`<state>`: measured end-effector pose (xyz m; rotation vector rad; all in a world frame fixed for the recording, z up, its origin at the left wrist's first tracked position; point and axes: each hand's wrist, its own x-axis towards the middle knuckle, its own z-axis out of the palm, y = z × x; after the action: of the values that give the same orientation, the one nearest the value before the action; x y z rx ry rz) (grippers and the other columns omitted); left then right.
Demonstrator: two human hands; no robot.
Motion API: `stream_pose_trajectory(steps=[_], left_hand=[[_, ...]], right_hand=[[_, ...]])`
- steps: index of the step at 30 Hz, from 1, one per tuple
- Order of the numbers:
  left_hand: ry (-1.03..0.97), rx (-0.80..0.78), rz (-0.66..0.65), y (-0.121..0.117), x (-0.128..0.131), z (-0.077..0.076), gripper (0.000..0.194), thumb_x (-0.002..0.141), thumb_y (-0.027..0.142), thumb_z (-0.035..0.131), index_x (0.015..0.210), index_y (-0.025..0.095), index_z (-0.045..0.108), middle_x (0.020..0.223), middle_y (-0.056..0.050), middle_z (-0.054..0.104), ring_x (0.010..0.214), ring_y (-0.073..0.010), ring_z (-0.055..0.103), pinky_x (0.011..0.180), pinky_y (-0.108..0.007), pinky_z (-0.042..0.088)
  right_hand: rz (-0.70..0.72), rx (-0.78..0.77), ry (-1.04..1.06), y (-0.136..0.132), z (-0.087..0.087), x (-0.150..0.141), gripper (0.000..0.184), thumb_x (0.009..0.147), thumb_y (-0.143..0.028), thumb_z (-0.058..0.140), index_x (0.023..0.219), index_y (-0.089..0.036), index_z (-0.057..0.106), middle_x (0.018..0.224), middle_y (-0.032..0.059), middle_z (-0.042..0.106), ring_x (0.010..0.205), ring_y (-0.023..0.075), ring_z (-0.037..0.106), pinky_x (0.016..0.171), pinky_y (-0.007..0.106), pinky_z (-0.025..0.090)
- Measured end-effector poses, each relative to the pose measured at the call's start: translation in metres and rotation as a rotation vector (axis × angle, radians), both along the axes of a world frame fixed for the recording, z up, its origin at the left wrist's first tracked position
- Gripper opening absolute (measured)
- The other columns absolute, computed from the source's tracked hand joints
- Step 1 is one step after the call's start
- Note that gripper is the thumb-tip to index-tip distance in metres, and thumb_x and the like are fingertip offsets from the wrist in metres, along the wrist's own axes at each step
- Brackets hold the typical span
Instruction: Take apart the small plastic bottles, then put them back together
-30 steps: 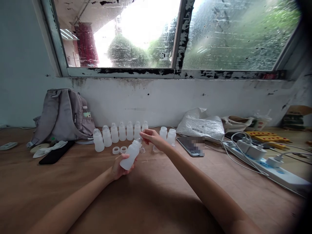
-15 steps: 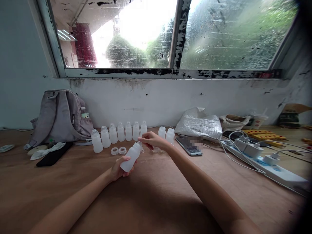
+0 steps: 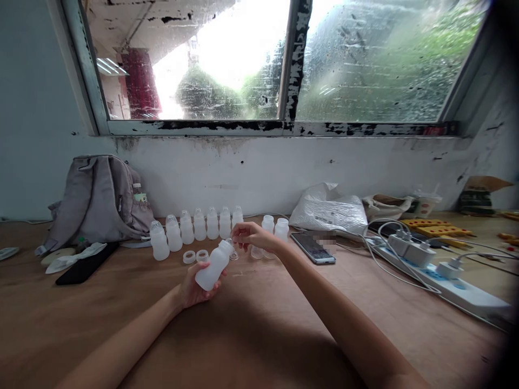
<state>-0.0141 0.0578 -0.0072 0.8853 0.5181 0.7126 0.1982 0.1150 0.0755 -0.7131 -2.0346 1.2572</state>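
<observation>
My left hand (image 3: 194, 283) is wrapped round a frosted baby bottle (image 3: 213, 266), which tilts with its top up to the right. At its mouth, my right hand (image 3: 245, 236) has its fingers curled and pinched at a small clear teat (image 3: 232, 246); the fingertips partly hide it. Behind the hands stands a row of several capped baby bottles (image 3: 186, 228). Two white rings (image 3: 195, 257) lie left of the held bottle. Beyond my right wrist stand two open bottles (image 3: 281, 229), with small clear pieces (image 3: 257, 252) on the table before them.
A grey backpack (image 3: 101, 200) leans on the wall at the left, with a black phone-like object (image 3: 83, 266) before it. To the right are a phone (image 3: 314, 247), a silver bag (image 3: 330, 208), a power strip (image 3: 458, 289) with chargers and cables, and yellow blocks (image 3: 438, 227).
The view has shifted slightly. My left hand keeps hold of the tilted bottle. The right hand's fingers have curled more and turned a little at the bottle's top.
</observation>
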Motion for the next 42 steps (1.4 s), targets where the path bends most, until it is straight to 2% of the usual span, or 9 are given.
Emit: stream_pose_trajectory(steps=[6,11,20,24,29,34,37,39,42], left_hand=[[0.006,0.012,-0.061,0.003,0.000,-0.004,0.042,0.072,0.047,0.044,0.090,0.011,0.055,0.060,-0.004,0.052,0.039,-0.0080,0.043,0.036,-0.019,0.021],[0.032,0.006,-0.093,0.008,-0.001,-0.007,0.046,0.073,0.048,0.042,0.093,0.009,0.054,0.062,-0.004,0.053,0.039,-0.0077,0.044,0.037,-0.019,0.021],[0.040,-0.036,-0.102,0.007,0.001,-0.007,0.046,0.074,0.047,0.043,0.095,0.008,0.054,0.064,-0.005,0.054,0.041,-0.0088,0.047,0.037,-0.018,0.022],[-0.028,-0.066,-0.086,0.005,0.004,-0.003,0.049,0.076,0.049,0.042,0.103,0.009,0.052,0.069,-0.006,0.057,0.048,-0.0111,0.051,0.041,-0.019,0.030],[-0.158,-0.104,0.024,0.006,0.010,0.000,0.045,0.078,0.043,0.042,0.111,0.014,0.049,0.090,-0.009,0.059,0.074,-0.0195,0.057,0.061,-0.030,0.043],[-0.156,-0.036,0.270,0.008,0.010,-0.002,0.031,0.077,0.037,0.050,0.097,0.014,0.055,0.088,-0.008,0.059,0.072,-0.0169,0.056,0.062,-0.028,0.044],[-0.151,0.030,0.375,0.007,0.011,-0.003,0.023,0.075,0.031,0.056,0.093,0.015,0.055,0.084,-0.005,0.058,0.072,-0.0156,0.055,0.062,-0.027,0.045],[-0.115,0.069,0.398,0.006,0.013,-0.004,0.021,0.072,0.025,0.060,0.090,0.015,0.055,0.083,-0.005,0.058,0.075,-0.0159,0.055,0.065,-0.027,0.045],[-0.049,0.135,0.403,0.006,0.015,-0.007,0.024,0.069,0.019,0.064,0.090,0.016,0.053,0.085,-0.004,0.056,0.075,-0.0144,0.055,0.066,-0.026,0.044]], right_hand=[[-0.055,-0.117,-0.025,0.001,0.001,0.006,0.032,0.064,-0.036,0.067,0.087,-0.017,0.056,0.079,0.0020,0.059,0.058,0.0104,0.057,0.046,0.020,0.048],[-0.132,-0.129,-0.069,0.004,0.000,0.007,0.032,0.069,-0.046,0.060,0.071,-0.014,0.054,0.060,-0.0001,0.056,0.048,0.0078,0.052,0.040,0.018,0.044],[-0.077,-0.126,0.047,0.008,-0.003,0.008,0.024,0.064,-0.033,0.067,0.072,-0.015,0.055,0.060,-0.0018,0.056,0.054,0.0093,0.055,0.051,0.023,0.049],[-0.183,-0.089,0.099,0.015,-0.006,0.009,0.019,0.064,-0.028,0.066,0.072,-0.016,0.054,0.061,-0.0021,0.055,0.053,0.0094,0.055,0.050,0.022,0.049],[-0.293,0.026,-0.098,0.025,-0.013,0.015,0.014,0.071,-0.024,0.056,0.082,-0.016,0.058,0.061,-0.0007,0.057,0.054,0.0094,0.056,0.052,0.022,0.049],[-0.122,-0.007,-0.431,0.024,-0.026,0.010,0.005,0.061,-0.015,0.063,0.064,-0.012,0.064,0.053,0.0010,0.059,0.047,0.0111,0.054,0.046,0.022,0.046],[-0.033,-0.013,-0.579,0.017,-0.024,0.005,0.007,0.061,-0.016,0.064,0.067,-0.013,0.064,0.056,0.0010,0.061,0.047,0.0106,0.054,0.045,0.021,0.044],[-0.043,0.037,-0.591,0.011,-0.018,0.003,0.012,0.064,-0.022,0.063,0.074,-0.015,0.064,0.062,0.0011,0.062,0.050,0.0100,0.054,0.046,0.019,0.043],[-0.192,0.222,-0.470,0.003,-0.005,-0.001,0.019,0.072,-0.030,0.057,0.085,-0.017,0.062,0.072,0.0022,0.063,0.056,0.0102,0.054,0.049,0.020,0.042]])
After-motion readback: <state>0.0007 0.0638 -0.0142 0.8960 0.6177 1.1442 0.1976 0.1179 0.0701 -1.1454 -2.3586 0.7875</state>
